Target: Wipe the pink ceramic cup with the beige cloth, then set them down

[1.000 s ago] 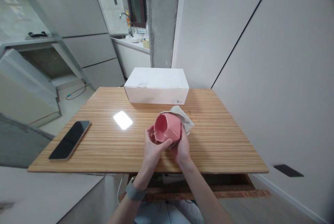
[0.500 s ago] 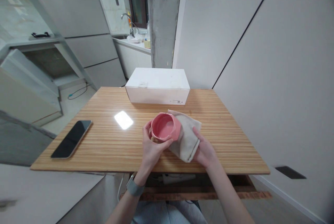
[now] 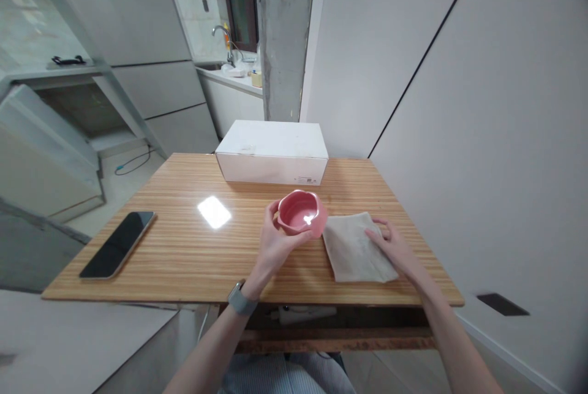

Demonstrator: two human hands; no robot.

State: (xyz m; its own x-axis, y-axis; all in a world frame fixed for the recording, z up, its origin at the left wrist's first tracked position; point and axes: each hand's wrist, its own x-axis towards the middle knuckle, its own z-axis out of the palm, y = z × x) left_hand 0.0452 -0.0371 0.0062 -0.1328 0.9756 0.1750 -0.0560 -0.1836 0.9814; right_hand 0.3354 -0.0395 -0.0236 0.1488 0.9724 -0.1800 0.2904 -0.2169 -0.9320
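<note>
A pink bowl (image 3: pixel 299 212) with a wavy, petal-like rim is tilted toward me, its glossy inside showing. My left hand (image 3: pixel 281 236) grips it from the left, thumb along the near side and fingers round the far side. To the right, a folded beige cloth (image 3: pixel 356 250) spreads out flat at table height, its left corner close to the bowl. My right hand (image 3: pixel 392 246) holds the cloth at its right edge, with the thumb on top and some fingertips hidden.
A white box (image 3: pixel 273 152) stands at the back of the wooden table (image 3: pixel 184 247). On the left lies a black-screened phone (image 3: pixel 118 246). An opening with white objects shows below the table's front edge, and a white wall (image 3: pixel 459 136) rises on the right.
My right hand has moved right with the cloth, away from the bowl, and the cloth now lies flatter and wider. My left hand has shifted the bowl slightly right and farther from me.
</note>
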